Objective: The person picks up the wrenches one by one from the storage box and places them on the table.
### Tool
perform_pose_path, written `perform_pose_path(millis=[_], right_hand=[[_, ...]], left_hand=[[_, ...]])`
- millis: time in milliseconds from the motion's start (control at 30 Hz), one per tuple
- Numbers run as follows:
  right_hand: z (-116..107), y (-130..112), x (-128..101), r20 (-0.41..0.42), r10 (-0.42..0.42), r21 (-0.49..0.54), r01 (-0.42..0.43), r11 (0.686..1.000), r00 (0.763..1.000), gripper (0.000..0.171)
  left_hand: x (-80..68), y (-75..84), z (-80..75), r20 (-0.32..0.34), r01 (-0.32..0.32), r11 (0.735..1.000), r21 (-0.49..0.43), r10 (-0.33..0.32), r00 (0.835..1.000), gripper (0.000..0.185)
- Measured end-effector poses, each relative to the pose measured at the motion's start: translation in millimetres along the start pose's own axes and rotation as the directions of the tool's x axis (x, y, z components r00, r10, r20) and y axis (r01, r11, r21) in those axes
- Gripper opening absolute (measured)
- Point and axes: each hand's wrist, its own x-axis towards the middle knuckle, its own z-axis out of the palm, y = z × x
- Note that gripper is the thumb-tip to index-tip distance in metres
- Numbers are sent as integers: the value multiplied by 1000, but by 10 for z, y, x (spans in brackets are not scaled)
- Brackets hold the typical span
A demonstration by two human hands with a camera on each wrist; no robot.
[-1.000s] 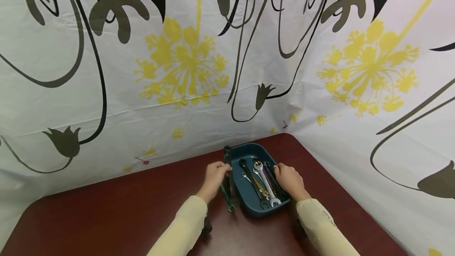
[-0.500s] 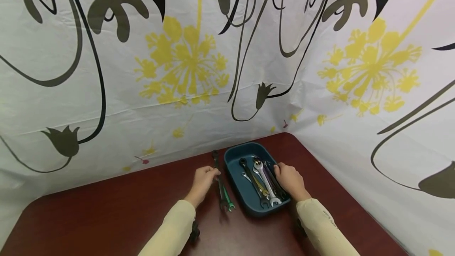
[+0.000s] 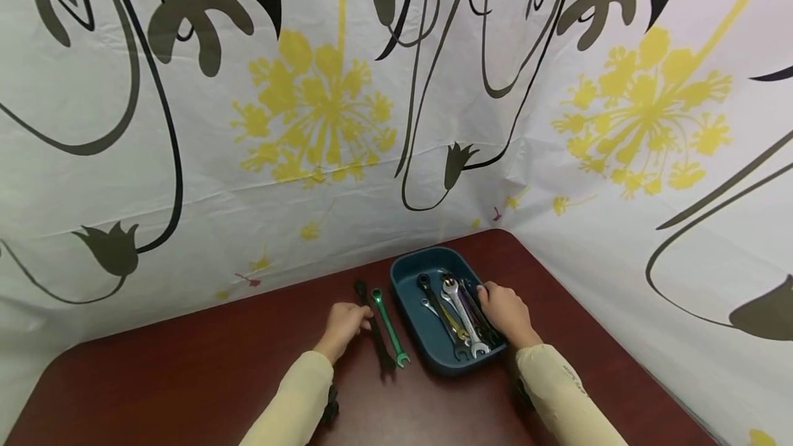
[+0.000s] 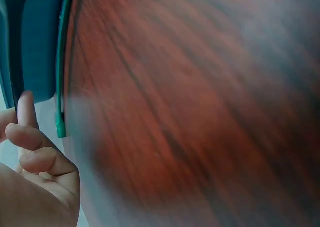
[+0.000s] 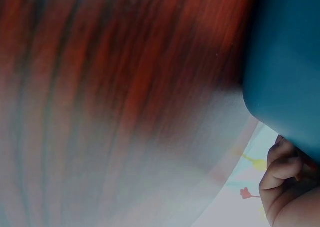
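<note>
Black wrench point(image 3: 374, 325) lies on the dark red surface point(image 3: 186, 377) beside a green wrench point(image 3: 389, 326), both just left of the blue tray point(image 3: 410, 274). The left hand point(image 3: 342, 325) touches the black wrench with loosely curled fingers; whether they pinch it I cannot tell. The right hand point(image 3: 506, 313) grips the tray's right rim, fingers curled over it beside the wrenches point(image 3: 458, 312) inside
</note>
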Motion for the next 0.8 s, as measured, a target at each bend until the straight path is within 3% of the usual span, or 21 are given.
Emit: perform_pose_path(millis=[233,600,800], right_hand=[[24,-13,9,1,-3,6,3,1000,1000,39],[2,9,5,-3,4,3,-4,1000,1000,40],[9,9,6,1,6,0,-6,1000,1000,38]], left_hand=[[19,-78,-24,14,13,1000,24,-14,1000,25],[31,-34,-11,43,4,994,111,-9,999,25],[30,-22,-24,71,41,989,139,-51,996,20]])
